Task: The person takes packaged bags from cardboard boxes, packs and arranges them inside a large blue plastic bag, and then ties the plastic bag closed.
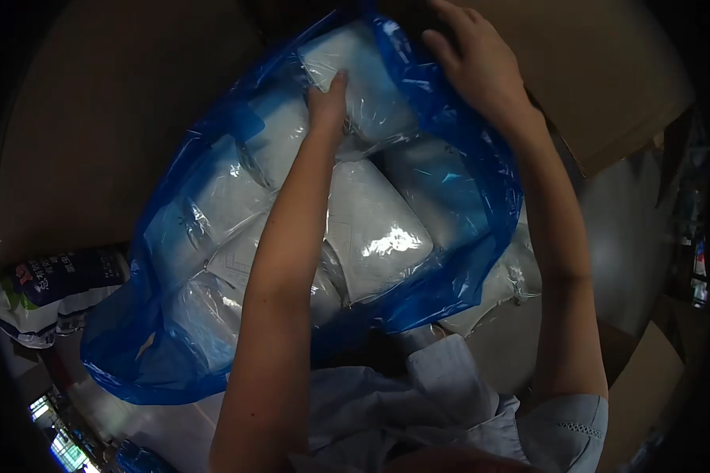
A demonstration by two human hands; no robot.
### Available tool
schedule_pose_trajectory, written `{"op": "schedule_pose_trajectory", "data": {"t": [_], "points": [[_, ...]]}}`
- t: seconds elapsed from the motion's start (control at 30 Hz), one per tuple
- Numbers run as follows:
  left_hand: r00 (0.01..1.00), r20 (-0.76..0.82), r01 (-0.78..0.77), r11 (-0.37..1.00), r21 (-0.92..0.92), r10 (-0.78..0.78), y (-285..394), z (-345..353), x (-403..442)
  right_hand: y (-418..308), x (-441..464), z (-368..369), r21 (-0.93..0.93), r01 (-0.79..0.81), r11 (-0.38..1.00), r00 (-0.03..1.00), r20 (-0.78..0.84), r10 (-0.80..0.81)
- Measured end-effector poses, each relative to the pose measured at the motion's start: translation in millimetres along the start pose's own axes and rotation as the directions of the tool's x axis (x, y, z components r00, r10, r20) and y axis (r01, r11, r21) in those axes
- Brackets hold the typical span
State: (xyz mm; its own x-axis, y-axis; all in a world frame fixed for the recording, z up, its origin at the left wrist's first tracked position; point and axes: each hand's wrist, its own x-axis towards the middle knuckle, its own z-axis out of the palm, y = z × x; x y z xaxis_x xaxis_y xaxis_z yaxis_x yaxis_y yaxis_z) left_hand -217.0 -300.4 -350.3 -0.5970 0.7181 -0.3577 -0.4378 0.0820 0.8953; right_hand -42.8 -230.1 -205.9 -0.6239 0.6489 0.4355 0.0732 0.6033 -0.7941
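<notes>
At the left, a dark-and-white printed package (71,276) lies beside a large blue plastic bag (114,347). The bag fills the middle, mouth spread wide, with clear-wrapped white packets (375,229) inside, tilted and overlapping. Its left, near side is slack, so packets there could slide or spill if the bag were pulled. At the far side, wrapping could crease or tear if the left hand (329,106) pushed hard between tightly packed packets. On the right, the thin rim could fold inward over the contents, or rip if tugged, since little seems to stiffen it. More wrapped packets (493,296) lie outside the bag, at its near right; a shifting bag might nudge them.

The left hand reaches over the packets to the far part of the bag. Its thumb and a finger show apart, touching the wrapping; the other fingers are hidden, so a firm grip cannot be told. The right hand (481,67) is at the bag's far right edge, beside brown cardboard (599,87), loosely open, thumb apart from curved fingers. Whether it touches the blue plastic is unclear.
</notes>
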Motion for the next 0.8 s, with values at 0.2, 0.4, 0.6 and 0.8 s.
{"op": "schedule_pose_trajectory", "data": {"t": [0.2,0.4,0.6,0.8], "points": [[0.988,-0.068,-0.056,0.725,0.686,0.141,-2.0,-32.6,39.5,-64.5,-101.5,-50.0,-0.185,0.289,0.939,0.954,-0.021,-0.298],[0.964,0.101,-0.254,0.752,0.609,0.244,56.3,-34.1,-74.4,0.1,-275.5,-134.7,-0.392,-0.752,0.53,0.656,-0.359,0.664],[0.934,0.24,-0.357,0.653,0.667,0.266,83.3,-83.1,-139.1,102.7,-355.6,-104.3,-0.896,-0.435,-0.091,0.72,-0.407,0.561],[0.908,0.328,-0.414,0.682,0.603,0.261,100.7,-114.3,-181.9,74.9,-368.4,-156.5,-0.851,-0.452,0.269,0.782,-0.233,0.578]]}}
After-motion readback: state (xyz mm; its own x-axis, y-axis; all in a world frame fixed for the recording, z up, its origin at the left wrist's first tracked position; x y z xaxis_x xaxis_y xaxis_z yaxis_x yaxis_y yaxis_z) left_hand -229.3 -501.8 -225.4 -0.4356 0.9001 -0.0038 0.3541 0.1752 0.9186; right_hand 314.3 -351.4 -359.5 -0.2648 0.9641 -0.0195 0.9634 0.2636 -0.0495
